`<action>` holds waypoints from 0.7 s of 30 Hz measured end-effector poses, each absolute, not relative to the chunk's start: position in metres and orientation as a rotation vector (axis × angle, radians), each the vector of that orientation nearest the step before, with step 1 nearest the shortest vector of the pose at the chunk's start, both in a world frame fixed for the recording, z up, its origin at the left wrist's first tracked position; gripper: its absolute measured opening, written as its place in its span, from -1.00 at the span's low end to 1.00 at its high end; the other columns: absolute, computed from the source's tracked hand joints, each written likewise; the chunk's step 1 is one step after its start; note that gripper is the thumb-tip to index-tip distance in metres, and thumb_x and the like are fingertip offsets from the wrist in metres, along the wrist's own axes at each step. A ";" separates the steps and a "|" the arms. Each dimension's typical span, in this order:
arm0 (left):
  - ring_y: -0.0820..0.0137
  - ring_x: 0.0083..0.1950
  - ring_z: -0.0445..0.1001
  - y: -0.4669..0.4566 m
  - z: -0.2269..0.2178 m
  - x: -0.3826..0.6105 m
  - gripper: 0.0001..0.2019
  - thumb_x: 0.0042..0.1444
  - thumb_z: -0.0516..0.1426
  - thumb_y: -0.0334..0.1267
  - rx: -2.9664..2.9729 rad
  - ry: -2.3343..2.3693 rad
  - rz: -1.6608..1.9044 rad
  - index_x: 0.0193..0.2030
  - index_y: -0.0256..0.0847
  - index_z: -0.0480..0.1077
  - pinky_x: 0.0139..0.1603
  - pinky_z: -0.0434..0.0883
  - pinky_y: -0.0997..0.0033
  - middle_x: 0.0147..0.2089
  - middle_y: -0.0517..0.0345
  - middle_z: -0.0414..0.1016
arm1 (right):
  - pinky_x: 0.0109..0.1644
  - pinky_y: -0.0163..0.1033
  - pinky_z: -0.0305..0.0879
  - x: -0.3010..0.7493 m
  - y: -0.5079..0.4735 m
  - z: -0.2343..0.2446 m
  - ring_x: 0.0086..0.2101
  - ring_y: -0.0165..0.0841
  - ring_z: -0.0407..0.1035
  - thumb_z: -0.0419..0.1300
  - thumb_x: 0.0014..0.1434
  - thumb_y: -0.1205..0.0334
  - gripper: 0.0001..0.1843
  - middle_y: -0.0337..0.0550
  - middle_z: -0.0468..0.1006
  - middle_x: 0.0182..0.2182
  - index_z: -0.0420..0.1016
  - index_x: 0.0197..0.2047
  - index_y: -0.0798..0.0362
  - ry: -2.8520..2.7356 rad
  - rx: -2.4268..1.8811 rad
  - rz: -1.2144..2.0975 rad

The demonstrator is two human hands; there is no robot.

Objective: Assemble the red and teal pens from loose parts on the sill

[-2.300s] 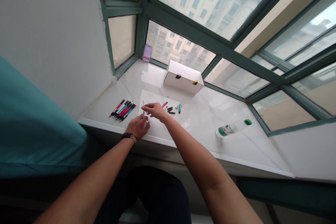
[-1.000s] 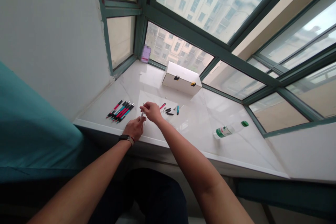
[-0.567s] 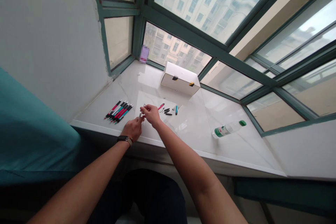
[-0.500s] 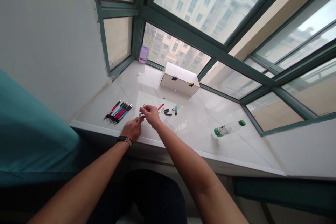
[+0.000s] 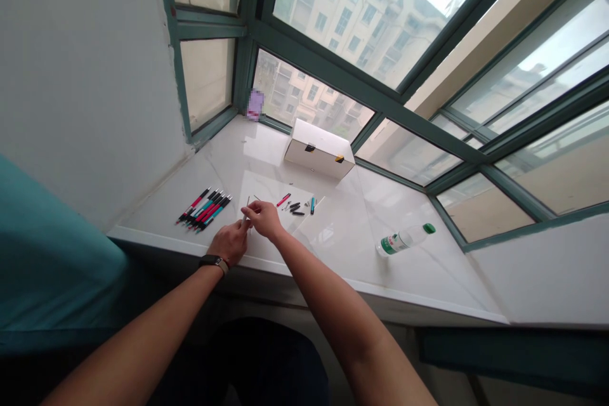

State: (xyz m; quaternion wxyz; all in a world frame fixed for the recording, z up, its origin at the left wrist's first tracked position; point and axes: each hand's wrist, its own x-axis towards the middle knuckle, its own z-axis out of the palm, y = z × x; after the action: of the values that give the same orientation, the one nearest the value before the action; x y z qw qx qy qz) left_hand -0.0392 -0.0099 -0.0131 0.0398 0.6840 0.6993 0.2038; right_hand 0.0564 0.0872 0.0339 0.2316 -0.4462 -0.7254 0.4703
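My left hand (image 5: 230,242), a band on its wrist, is closed around a pale grey pen barrel (image 5: 244,218) near the counter's front edge. Right beside it, my right hand (image 5: 261,217) pinches at the barrel's upper end. A thin rod that looks like a pen refill (image 5: 248,200) sticks up by the right fingertips, which partly hide it. Left of the hands lies a row of several assembled pens (image 5: 204,209) in red, black and teal. To the right lie loose pen parts: a red barrel (image 5: 283,200), several black grips (image 5: 295,208) and a blue piece (image 5: 313,205).
A white box (image 5: 318,151) with black and yellow tabs stands at the back against the window. A clear bottle with a green cap (image 5: 404,239) lies or leans at the right. A purple blurred item (image 5: 255,104) is in the far corner. A teal cloth (image 5: 57,254) hangs at left.
The whole view has shifted slightly, so everything sits a little further left and lower. Both hands stay together at the pen barrel, with the right fingers a little closer over its top.
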 end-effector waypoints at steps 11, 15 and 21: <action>0.23 -0.24 0.47 -0.011 -0.008 -0.038 -0.70 0.23 -0.09 -0.41 2.079 2.140 0.630 -0.03 -0.15 0.39 -0.20 0.27 0.27 -0.18 0.02 0.50 | -0.20 -0.32 0.39 0.155 0.175 0.058 -0.31 -0.35 0.52 0.13 0.26 0.09 -0.72 -0.09 0.64 -0.28 0.58 -0.15 0.08 -1.980 -1.680 0.714; 0.24 -0.25 0.46 -0.011 -0.008 -0.038 -0.70 0.22 -0.08 -0.42 2.072 2.157 0.614 -0.02 -0.14 0.39 -0.19 0.27 0.28 -0.17 0.03 0.50 | -0.11 -0.33 0.34 0.192 0.212 0.062 -0.16 -0.29 0.51 0.18 0.17 0.30 -0.83 -0.03 0.64 -0.22 0.60 -0.23 0.08 -2.042 -2.071 0.420; 0.23 -0.25 0.45 -0.011 -0.008 -0.037 -0.70 0.23 -0.09 -0.41 2.070 2.149 0.614 -0.04 -0.13 0.39 -0.19 0.27 0.27 -0.19 0.04 0.50 | -0.10 -0.32 0.33 0.186 0.229 0.047 -0.13 -0.23 0.49 0.30 0.02 0.43 -0.83 0.05 0.63 -0.20 0.61 -0.26 0.09 -2.190 -2.119 0.442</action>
State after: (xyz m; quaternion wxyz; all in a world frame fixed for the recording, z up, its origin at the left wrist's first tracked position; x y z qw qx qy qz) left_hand -0.0373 -0.0111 -0.0076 0.0478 0.6787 0.7046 0.2013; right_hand 0.1863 0.2291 0.0466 0.0313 -0.6879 -0.7108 0.1436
